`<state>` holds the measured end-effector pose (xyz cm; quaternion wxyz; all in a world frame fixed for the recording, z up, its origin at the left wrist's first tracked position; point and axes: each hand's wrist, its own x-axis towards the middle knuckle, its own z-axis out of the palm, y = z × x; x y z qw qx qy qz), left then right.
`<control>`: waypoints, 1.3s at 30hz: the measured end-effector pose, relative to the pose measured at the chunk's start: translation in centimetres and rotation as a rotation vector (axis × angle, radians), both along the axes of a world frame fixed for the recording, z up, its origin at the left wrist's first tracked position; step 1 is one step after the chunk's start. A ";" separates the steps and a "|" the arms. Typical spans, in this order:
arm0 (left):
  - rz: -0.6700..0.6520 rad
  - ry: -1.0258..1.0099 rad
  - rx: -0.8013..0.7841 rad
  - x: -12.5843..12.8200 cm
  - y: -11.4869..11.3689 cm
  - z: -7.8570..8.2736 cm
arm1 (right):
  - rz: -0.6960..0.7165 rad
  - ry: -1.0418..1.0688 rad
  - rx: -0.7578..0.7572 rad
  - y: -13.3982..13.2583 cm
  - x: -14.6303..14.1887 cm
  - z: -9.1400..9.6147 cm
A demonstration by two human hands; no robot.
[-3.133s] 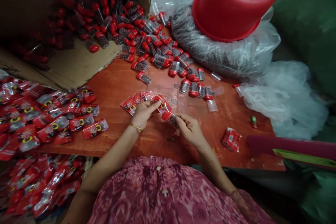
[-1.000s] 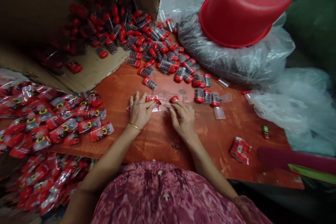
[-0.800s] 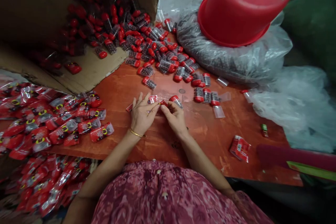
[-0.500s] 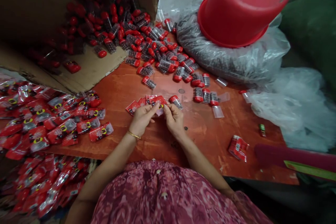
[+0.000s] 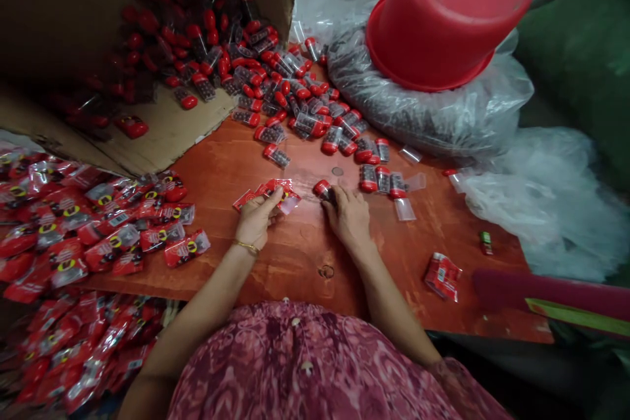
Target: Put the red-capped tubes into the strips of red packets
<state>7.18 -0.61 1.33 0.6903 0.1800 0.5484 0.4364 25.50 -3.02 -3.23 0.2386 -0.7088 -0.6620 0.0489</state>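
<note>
A small clear plastic vial with a red cap (image 5: pixel 322 188) lies on its side on the red-brown wooden tabletop (image 5: pixel 295 256), near the middle. The person's right hand (image 5: pixel 350 215) rests palm down over it. The fingertips cover the vial's clear end, and whether they actually grip it cannot be told.

Just to the left, the left hand (image 5: pixel 253 220) pinches a fanned bunch of flat red printed plastic pouches (image 5: pixel 270 190) between thumb and forefinger, close above the wood. A thin gold bangle (image 5: pixel 246 247) circles that wrist.

Beside the right hand stand three more red-capped vials in a row (image 5: pixel 378 178), with empty clear tubes (image 5: pixel 404 209) next to them. Farther back, a heap of the same dark-filled vials (image 5: pixel 295 98) spills from a tipped brown cardboard box (image 5: pixel 157 131) onto the table.

At the left edge, a pile of filled red pouches (image 5: pixel 98 223) covers the table's corner and the space below it. To the right, well apart from the hands, lie a folded bundle of red pouches (image 5: pixel 443 275) and a small green object (image 5: pixel 485 243).

At the back right, an upturned red plastic bucket (image 5: pixel 443 13) sits tilted on a clear plastic bag of dark beads (image 5: pixel 433 118). A crumpled clear plastic sheet (image 5: pixel 541 203) lies beside the bag.
</note>
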 end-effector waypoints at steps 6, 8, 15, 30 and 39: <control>-0.036 -0.053 -0.030 0.2 0.1 0.0 | 0.124 0.577 0.006 -2.6 -0.9 1.4; -0.055 -0.040 -0.021 0.3 -0.1 -0.1 | 0.164 0.829 -0.087 -3.6 -1.6 2.6; -0.111 0.013 0.063 0.5 -0.5 -0.3 | 0.165 1.037 -0.323 -3.8 -3.0 4.1; -0.001 -0.222 0.109 2.8 -1.8 -1.0 | -0.009 1.112 -0.056 -3.2 -6.0 2.2; 0.010 -0.280 0.082 3.1 -1.6 -1.0 | 0.033 1.144 -0.054 -2.7 -6.8 2.2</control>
